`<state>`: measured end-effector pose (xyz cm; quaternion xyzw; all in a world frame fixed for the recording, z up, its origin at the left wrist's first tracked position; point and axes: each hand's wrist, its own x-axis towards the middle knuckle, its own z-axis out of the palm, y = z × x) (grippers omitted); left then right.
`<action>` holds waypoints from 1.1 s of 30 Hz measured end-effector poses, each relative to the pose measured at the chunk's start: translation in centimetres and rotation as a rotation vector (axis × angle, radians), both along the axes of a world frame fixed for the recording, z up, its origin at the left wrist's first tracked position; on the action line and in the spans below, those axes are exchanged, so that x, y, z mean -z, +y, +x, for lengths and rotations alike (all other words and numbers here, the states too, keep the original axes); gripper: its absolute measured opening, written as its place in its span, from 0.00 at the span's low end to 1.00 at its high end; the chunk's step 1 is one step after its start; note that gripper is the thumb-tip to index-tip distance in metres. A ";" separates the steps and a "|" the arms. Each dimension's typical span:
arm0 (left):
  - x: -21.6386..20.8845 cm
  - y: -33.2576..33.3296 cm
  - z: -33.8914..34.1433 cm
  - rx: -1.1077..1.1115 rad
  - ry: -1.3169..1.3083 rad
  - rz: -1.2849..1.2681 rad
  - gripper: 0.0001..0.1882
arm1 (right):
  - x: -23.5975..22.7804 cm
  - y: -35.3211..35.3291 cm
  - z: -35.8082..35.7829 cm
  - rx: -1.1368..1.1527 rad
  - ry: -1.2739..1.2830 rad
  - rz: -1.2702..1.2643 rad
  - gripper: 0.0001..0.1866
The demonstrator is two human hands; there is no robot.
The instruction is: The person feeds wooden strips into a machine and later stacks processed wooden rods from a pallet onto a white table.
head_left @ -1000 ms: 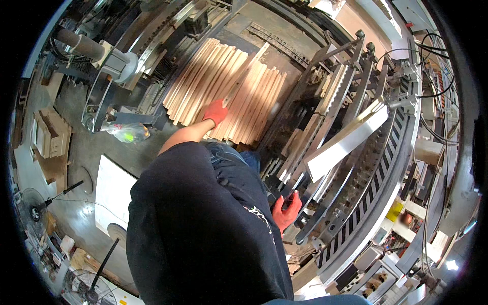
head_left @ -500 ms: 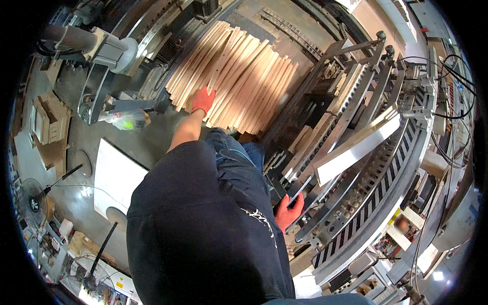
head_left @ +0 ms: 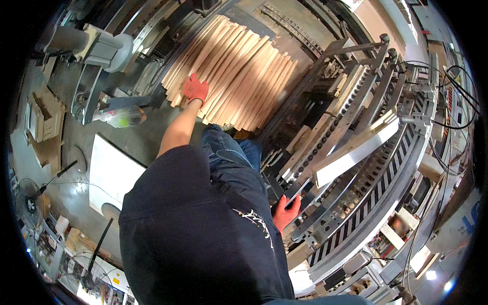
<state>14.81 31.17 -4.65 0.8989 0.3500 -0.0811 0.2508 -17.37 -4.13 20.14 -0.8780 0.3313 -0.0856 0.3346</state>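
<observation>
My left hand, in a red glove, lies on top of a broad layer of long pale wooden strips. Its thumb stands apart from the fingers, and no strip appears lifted in it. The strips lie side by side, slightly uneven at their ends. Low at my right side, my right hand, also red-gloved, is beside the end of a metal rail on the machine. Its fingers and thumb are spread, with nothing visibly held; whether it touches the rail is hard to tell.
A white-faced board rests slanted across the machine rails at right. Black-and-white striping follows the machine's curved edge. At left are a white panel, a grey motor-like unit, stacked wooden pieces and fans.
My left hand has shifted left and slightly farther away over the strips. A strip that lay slanted on top now appears in line with the others. My right hand has hardly moved.
</observation>
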 end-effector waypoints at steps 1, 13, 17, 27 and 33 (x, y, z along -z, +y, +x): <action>-0.6 -0.6 0.7 0.062 -0.186 0.017 0.31 | -0.2 0.0 0.2 0.005 0.009 0.011 0.24; -35.9 -12.2 7.7 0.465 -1.786 -0.393 0.27 | 1.9 2.7 -7.9 0.169 0.017 0.095 0.18; -40.0 -15.3 8.0 0.530 -1.831 -0.584 0.28 | -1.5 5.7 -6.0 0.123 0.075 -0.154 0.16; -44.9 -25.3 4.7 0.853 -1.719 -1.103 0.31 | -1.4 5.5 -6.1 0.065 -0.071 -0.279 0.12; -44.5 -28.2 0.1 1.035 -1.407 -1.240 0.33 | -2.3 3.9 -4.4 0.104 -0.172 -0.264 0.12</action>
